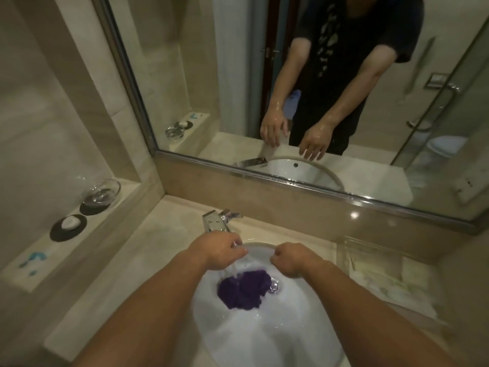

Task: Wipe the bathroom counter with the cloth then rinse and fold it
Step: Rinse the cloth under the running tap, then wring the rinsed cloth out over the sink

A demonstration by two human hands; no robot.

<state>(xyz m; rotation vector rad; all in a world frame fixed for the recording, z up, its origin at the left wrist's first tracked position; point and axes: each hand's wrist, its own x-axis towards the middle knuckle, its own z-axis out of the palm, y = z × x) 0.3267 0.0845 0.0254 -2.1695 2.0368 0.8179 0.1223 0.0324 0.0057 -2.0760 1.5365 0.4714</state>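
we start at the near rim of the sink, where both forearms reach in over the white bowl. the purple cloth lies bunched at the bottom of the bowl, just beside the drain, and neither hand holds it. the stream from the faucet falls onto its left edge.

above the cloth, our left hand hangs under the spout with its fingers loosely bent, in or next to the water, gripping nothing. our right hand hovers apart from it with the fingers drooping downward, also empty. the mirror beyond shows both hands wet and slack-fingered.

we judge the step in hand to be the rinse. to do it well, we should lower both hands, gather the cloth, and open it under the stream so water passes through every layer rather than over one edge. squeeze and release several times, then wring over the bowl. keep the cloth off the drain so the bowl empties freely.

further back, the counter carries the faucet base; the side ledge holds a glass bowl and a soap dish, well apart from the work.
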